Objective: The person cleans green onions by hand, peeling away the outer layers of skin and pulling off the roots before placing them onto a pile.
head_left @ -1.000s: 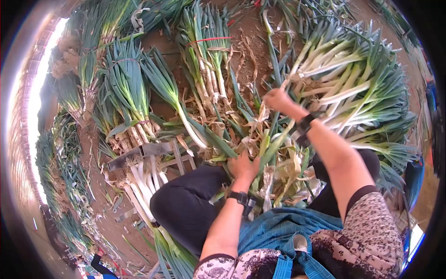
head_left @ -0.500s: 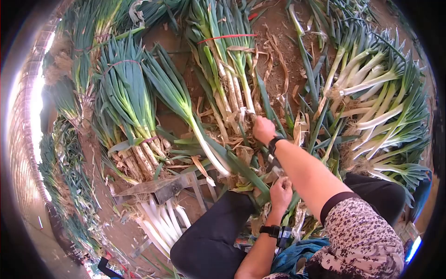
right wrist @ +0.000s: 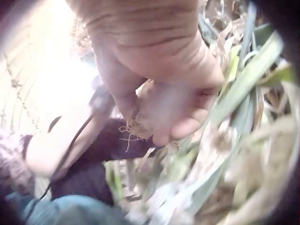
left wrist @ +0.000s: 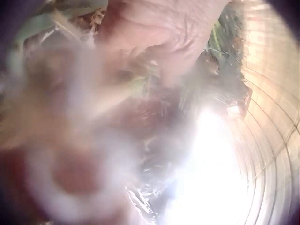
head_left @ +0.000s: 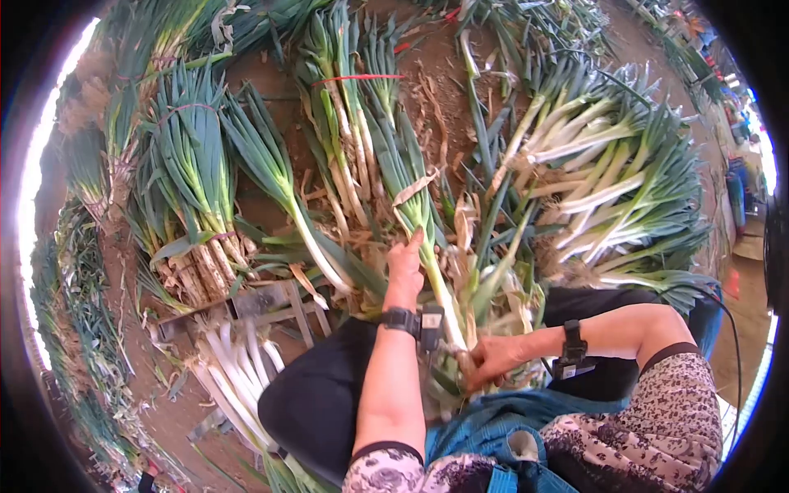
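A large green onion (head_left: pixel 441 296) slants across the person's lap, leaves pointing away and root end toward the body. The left hand (head_left: pixel 404 267) grips it where the green leaves meet the pale stalk. Down at the root end, the right hand (head_left: pixel 497 357) holds the onion with curled fingers. In the right wrist view, pale roots (right wrist: pixel 136 131) stick out between the thumb and fingers of the right hand (right wrist: pixel 150 61). The left wrist view is badly blurred; the left hand (left wrist: pixel 159 37) bends over a pale stalk there.
Peeled green onions (head_left: pixel 608 181) are heaped to the right. A red-banded bunch (head_left: pixel 341 123) lies ahead, and tied bunches (head_left: pixel 193 164) stand at the left. Near the left knee, a metal stand (head_left: pixel 246 304) has white stalks (head_left: pixel 230 353) beside it. Dry peelings (head_left: pixel 501 296) litter the lap area.
The right hand reached to the red-banded bunch, then came back to the lap with a green onion. The left hand moved forward and now grips its upper stalk.
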Demonstrator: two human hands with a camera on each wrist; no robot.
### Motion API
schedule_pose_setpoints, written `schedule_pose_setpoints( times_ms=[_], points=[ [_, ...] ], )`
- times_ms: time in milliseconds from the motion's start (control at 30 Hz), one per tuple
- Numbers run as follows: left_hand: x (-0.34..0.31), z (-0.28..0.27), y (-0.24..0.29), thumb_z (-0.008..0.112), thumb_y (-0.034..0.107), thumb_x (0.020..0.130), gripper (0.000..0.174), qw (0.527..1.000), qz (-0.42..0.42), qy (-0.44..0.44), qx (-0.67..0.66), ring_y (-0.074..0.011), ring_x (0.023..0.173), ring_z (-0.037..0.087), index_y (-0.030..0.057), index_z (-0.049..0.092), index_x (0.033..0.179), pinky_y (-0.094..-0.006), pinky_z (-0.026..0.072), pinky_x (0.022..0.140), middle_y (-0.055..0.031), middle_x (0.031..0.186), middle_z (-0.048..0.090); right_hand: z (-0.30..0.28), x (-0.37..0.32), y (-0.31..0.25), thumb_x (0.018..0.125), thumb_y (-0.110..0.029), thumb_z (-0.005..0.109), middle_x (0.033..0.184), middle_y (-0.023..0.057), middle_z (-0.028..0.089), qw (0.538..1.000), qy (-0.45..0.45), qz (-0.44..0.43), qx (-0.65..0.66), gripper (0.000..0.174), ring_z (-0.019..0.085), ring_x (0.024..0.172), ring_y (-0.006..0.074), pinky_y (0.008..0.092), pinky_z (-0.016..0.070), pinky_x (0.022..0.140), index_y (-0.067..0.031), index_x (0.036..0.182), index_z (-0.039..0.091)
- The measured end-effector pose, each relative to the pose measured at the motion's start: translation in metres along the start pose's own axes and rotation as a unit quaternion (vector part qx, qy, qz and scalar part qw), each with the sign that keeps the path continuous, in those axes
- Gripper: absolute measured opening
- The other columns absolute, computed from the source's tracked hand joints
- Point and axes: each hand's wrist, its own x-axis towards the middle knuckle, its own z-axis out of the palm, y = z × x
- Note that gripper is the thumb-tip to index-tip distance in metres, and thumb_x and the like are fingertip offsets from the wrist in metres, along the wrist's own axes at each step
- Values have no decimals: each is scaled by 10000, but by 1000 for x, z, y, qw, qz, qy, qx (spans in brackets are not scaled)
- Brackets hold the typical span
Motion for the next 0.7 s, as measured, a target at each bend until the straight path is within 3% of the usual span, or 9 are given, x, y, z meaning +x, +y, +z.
schedule_pose_setpoints(
  times_ms=[100, 133, 200, 267, 433, 533, 600, 667, 700],
  points=[
    [-21, -1, -26, 625, 217, 891, 240, 999, -16, 41, 20, -241, 629, 635, -5, 600, 980, -347, 531, 563, -106, 830, 642, 1, -27, -8, 818, -534, 599, 812, 88, 670, 999, -23, -7, 26, 555, 633, 629, 153, 293, 516, 513, 4, 928, 675],
    [-29, 1, -31, 612, 226, 900, 244, 998, -34, 48, 6, -241, 638, 631, -2, 601, 986, -352, 531, 570, -105, 824, 640, -16, 1, -1, 875, -535, 510, 814, 105, 653, 977, 129, -3, -167, 530, 627, 657, 158, 313, 509, 520, -31, 958, 653],
    [-57, 21, -46, 563, 234, 927, 241, 995, -39, 64, -67, -219, 685, 613, 9, 596, 1005, -361, 521, 605, -89, 839, 628, -54, -5, -24, 879, -591, 457, 792, 126, 631, 915, 369, -38, 159, 634, 568, 570, 199, 328, 435, 458, 15, 979, 615],
    [-62, 24, -61, 553, 214, 931, 232, 991, -31, 26, -131, -216, 696, 615, 1, 583, 1019, -364, 523, 621, -85, 841, 624, -101, 89, 34, 860, -428, 565, 683, 134, 607, 721, 635, -247, -123, 452, 531, 547, 228, 361, 425, 520, 13, 950, 602],
    [-86, 39, -38, 589, 225, 910, 266, 995, 26, 54, -78, -187, 694, 611, -22, 589, 1008, -325, 511, 639, -90, 848, 629, -57, 63, 1, 832, -331, 595, 718, 145, 624, 722, 661, -194, 65, 345, 580, 606, 279, 406, 441, 584, 13, 842, 620],
    [-98, 46, -44, 621, 250, 895, 286, 990, 120, 66, 21, -153, 659, 596, -32, 619, 939, -290, 489, 601, -73, 809, 632, -13, 13, -13, 805, -328, 617, 706, 126, 645, 755, 559, -88, 332, 324, 605, 627, 301, 433, 452, 597, -4, 798, 628],
    [-109, 51, -44, 609, 278, 904, 303, 990, 97, 96, 28, -158, 613, 590, -24, 621, 915, -291, 485, 543, -69, 774, 625, -2, 16, 62, 770, -366, 660, 702, 120, 654, 912, 368, -167, -73, 365, 616, 625, 291, 414, 477, 597, -3, 809, 645],
    [-110, 56, -45, 581, 341, 916, 356, 990, 110, 88, 29, -158, 577, 581, -12, 621, 905, -292, 476, 501, -72, 757, 624, 45, 20, 92, 862, -337, 562, 753, 141, 646, 951, 102, 43, -289, 373, 605, 545, 254, 370, 485, 500, 28, 877, 638],
    [-116, 61, -41, 571, 361, 919, 371, 992, 105, 63, 33, -158, 574, 579, -8, 618, 911, -293, 475, 498, -73, 754, 623, 49, -3, 85, 862, -337, 562, 753, 141, 646, 952, 104, 45, -285, 373, 605, 545, 254, 370, 485, 500, 28, 877, 638]
  ],
)
